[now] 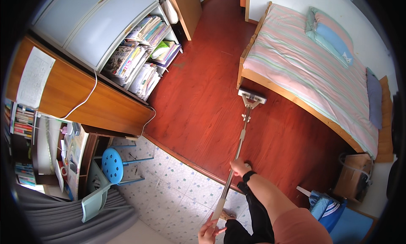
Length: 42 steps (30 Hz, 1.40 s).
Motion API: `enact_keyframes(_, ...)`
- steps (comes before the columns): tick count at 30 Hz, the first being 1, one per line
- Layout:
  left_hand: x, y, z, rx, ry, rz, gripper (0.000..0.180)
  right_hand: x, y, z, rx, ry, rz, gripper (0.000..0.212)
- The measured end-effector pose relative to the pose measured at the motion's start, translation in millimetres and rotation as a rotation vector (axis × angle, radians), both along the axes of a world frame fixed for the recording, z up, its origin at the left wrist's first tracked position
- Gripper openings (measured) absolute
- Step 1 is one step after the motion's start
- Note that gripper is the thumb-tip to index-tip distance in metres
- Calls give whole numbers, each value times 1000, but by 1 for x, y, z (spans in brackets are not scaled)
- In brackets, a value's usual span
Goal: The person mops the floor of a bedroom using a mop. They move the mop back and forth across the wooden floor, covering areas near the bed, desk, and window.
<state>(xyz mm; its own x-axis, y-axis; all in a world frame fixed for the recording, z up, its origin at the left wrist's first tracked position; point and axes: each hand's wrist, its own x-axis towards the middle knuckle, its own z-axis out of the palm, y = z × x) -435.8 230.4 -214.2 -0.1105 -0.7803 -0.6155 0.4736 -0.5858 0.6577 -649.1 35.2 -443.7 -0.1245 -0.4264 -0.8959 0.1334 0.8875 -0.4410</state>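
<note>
Mop (242,139) gripped in right hand (240,167), left hand (207,231) loosely holding handle end (218,209); overpushing ahead of hands could knock mop head (252,96) into bed (296,53).

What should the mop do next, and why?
I'd probably slide the mop head a little to the right, along the side of the bed. It's on the red floor by the bed's corner, the right hand grips the pole, and the left hand is at its near end.
</note>
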Motion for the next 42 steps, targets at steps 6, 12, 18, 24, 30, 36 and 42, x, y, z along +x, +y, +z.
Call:
enact_keyframes(6, 119, 134, 63, -406, -1094, -380, 40, 155, 165, -23, 195, -258, 55, 49)
enact_keyframes(12, 193, 174, 32, 518, -686, -136, 44, 203, 228, -30, 229, -257, 40, 49)
enact_keyframes(18, 111, 81, -52, 468, -478, -218, 42, 88, 113, -72, 137, -65, 49, 43)
enact_keyframes(24, -15, -55, -91, 359, -317, -296, 42, -41, -40, -77, 27, 18, 55, 31)
enact_keyframes(30, -120, -153, -102, 218, -213, -343, 42, -140, -150, -52, -39, 211, 68, 26)
enact_keyframes(36, -98, -144, -92, 319, -201, -229, 41, -112, -144, -56, 2, 293, 175, 28)
enact_keyframes(42, -38, -64, -54, 461, -175, -211, 41, -46, -45, -58, -6, 199, 252, 22)
